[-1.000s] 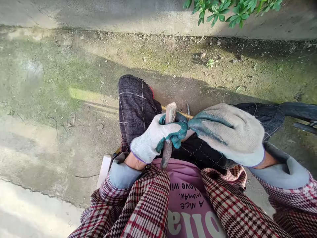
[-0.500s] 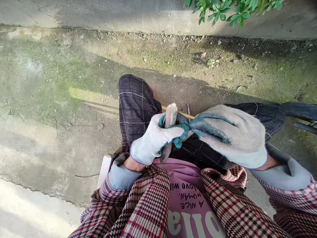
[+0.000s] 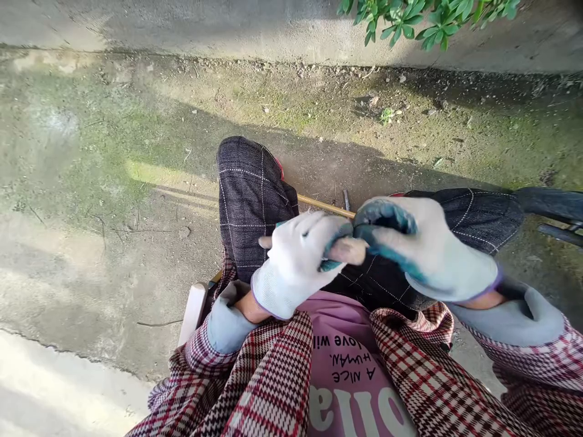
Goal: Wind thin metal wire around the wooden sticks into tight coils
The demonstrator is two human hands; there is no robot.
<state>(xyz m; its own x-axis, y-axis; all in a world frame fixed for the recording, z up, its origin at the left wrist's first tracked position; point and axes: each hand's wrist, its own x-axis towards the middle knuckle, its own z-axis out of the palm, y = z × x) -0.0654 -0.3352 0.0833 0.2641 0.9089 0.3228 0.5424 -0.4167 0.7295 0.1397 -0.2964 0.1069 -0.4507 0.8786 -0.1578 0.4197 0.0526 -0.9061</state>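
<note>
My left hand, in a white glove with teal palm coating, is closed round a short wooden stick. The stick lies crosswise over my lap. Its pale cut end pokes out to the right, and a small tip shows left of the glove. My right hand, gloved the same way, is curled against that right end of the stick, its fingertips over it. Both hands are blurred by motion. They hover above my knees in dark checked trousers.
A thin yellow cane lies on the ground behind my knees. The white edge of a seat shows at my left hip. Dark bars jut in from the right. Mossy concrete ground lies all around, with green leaves overhead.
The stick stood upright in my left hand before; now it is turned sideways. My left hand has rolled over and my right hand's fingers have curled onto the stick's end.
</note>
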